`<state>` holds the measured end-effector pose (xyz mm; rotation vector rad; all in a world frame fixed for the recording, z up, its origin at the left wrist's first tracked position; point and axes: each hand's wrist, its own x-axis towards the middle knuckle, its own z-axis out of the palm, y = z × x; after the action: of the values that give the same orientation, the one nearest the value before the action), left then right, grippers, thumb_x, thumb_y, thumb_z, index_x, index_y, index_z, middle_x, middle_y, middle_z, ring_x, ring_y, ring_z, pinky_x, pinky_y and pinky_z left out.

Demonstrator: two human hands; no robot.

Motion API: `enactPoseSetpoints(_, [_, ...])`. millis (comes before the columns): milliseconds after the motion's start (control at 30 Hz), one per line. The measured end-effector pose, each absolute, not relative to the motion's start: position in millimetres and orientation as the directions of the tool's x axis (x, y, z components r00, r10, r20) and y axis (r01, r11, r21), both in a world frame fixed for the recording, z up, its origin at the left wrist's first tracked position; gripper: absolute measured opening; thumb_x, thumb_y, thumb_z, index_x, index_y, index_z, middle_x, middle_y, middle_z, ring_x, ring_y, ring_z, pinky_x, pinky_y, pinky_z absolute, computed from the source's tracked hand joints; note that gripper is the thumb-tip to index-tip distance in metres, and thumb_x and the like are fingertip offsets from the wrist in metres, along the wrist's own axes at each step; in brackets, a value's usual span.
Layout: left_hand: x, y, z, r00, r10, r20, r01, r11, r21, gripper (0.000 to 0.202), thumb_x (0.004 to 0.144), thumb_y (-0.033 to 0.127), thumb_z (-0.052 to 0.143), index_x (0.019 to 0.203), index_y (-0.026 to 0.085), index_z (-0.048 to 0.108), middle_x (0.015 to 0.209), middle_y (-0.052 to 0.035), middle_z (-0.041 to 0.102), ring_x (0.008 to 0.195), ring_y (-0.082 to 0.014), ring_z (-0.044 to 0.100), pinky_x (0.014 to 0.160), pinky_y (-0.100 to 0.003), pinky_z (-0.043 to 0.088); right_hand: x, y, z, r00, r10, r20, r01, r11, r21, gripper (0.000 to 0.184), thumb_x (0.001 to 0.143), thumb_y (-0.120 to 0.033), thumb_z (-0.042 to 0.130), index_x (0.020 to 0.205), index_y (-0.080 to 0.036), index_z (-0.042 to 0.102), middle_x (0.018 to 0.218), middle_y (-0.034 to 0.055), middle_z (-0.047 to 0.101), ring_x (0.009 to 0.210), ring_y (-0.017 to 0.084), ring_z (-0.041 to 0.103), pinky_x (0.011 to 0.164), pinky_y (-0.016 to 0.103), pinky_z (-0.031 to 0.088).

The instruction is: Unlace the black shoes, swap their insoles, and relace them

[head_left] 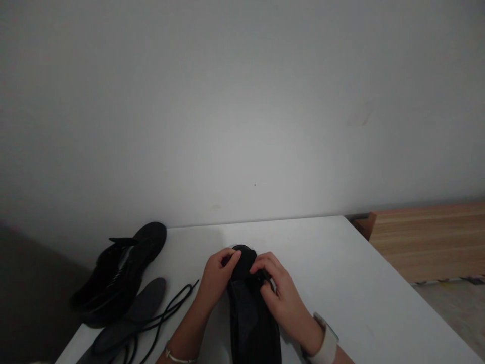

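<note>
A black shoe [253,323] lies lengthwise on the white table in front of me, its far end rounded. My left hand [216,275] pinches the shoe's left edge near that far end, thumb and forefinger together. On the opposite side, my right hand [280,290] has curled fingers gripping the upper part of the shoe. What exactly the right fingertips press on is hidden in the dark material. No lace shows on this shoe.
Another black shoe [121,278] stands at the table's left edge. Beside it are grey insoles [149,298] and loose black shoelaces [172,308]. The white table [341,283] meets a pale wall [265,116]. A wooden piece of furniture [428,237] is at the right.
</note>
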<state>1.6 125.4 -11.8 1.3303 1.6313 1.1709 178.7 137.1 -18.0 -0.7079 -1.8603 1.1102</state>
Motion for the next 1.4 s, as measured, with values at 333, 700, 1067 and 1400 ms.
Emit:
enactPoseSetpoints(333, [-15,110,-11,-0.053,0.999,-0.006,0.259,0.020,0.966,0.042,0.077,0.042,0.070,0.112,0.020,0.070,0.140,-0.0124,0.052,0.135,-0.0284,0.045,0.116,-0.044,0.033,174,133,-19,-0.430,0.837,0.339,0.072,0.406,-0.911,0.033,0.078,-0.005,0.041,0.096,-0.022,0.063,0.100,0.0052,0.054,0.091,0.021,0.054,0.078,0.033,0.043])
enactPoseSetpoints(700, [-12,115,-26,-0.074,0.994,-0.078,0.168,0.090,0.982,0.038,0.075,0.036,0.068,0.107,0.016,0.073,0.154,-0.0144,0.037,0.144,-0.0323,0.034,0.122,-0.047,0.023,174,132,-28,-0.412,0.903,0.123,0.085,0.173,-0.981,0.042,0.082,-0.019,0.044,0.124,-0.021,0.044,0.108,0.0041,0.054,0.091,0.021,0.051,0.084,0.036,0.041])
enactPoseSetpoints(1067, [-1,116,-28,-0.183,0.983,-0.007,0.212,0.046,0.976,0.027,0.074,0.020,0.062,0.098,0.014,0.072,0.145,-0.0165,0.047,0.141,-0.0301,0.038,0.121,-0.045,0.025,175,133,-27,-0.409,0.907,0.098,0.129,0.164,-0.978,0.039,0.082,-0.023,0.048,0.120,-0.019,0.057,0.109,0.0062,0.062,0.085,0.021,0.054,0.078,0.036,0.043])
enactPoseSetpoints(1400, [0,118,-29,-0.190,0.981,0.027,0.250,0.021,0.968,0.026,0.075,0.016,0.060,0.099,0.014,0.071,0.143,-0.0170,0.050,0.141,-0.0290,0.040,0.121,-0.045,0.025,175,136,-37,-0.371,0.897,0.242,0.045,0.278,-0.960,0.036,0.085,-0.020,0.051,0.114,-0.027,0.070,0.126,0.0060,0.058,0.122,0.023,0.052,0.105,0.041,0.039])
